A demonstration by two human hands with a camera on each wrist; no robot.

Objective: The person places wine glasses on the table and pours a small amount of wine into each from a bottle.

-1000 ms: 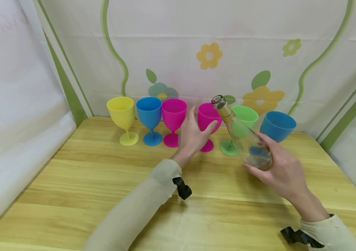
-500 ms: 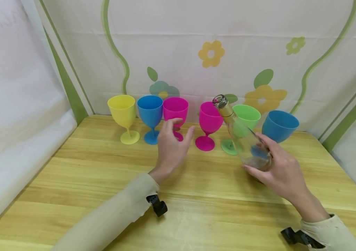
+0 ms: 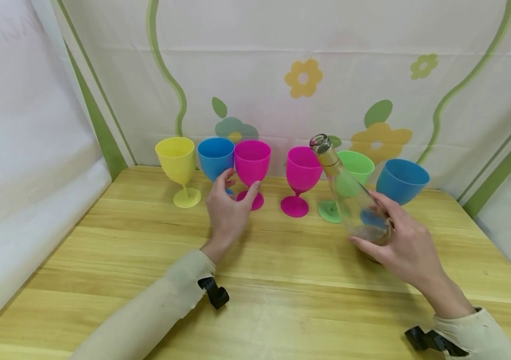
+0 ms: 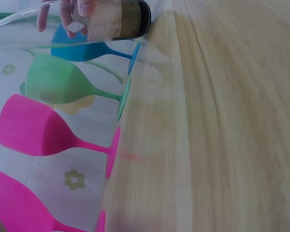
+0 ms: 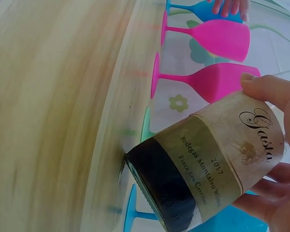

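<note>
My right hand grips a clear glass wine bottle low on its body, tilted with its mouth leaning up and to the left. The label faces the right wrist camera, and the bottle's base is close to the tabletop. My left hand is in front of the left blue goblet and the left magenta goblet, fingers loosely bent and thumb spread. Its fingers overlap the blue bowl in the head and right wrist views. They hide part of that goblet's stem and foot.
The goblets stand in a row at the back of the wooden table: a yellow one at far left, then a second magenta, a light green and another blue to the right. A flowered cloth hangs behind.
My left hand has moved left, from between the two magenta goblets to in front of the left blue one. The right hand and bottle have barely moved.
</note>
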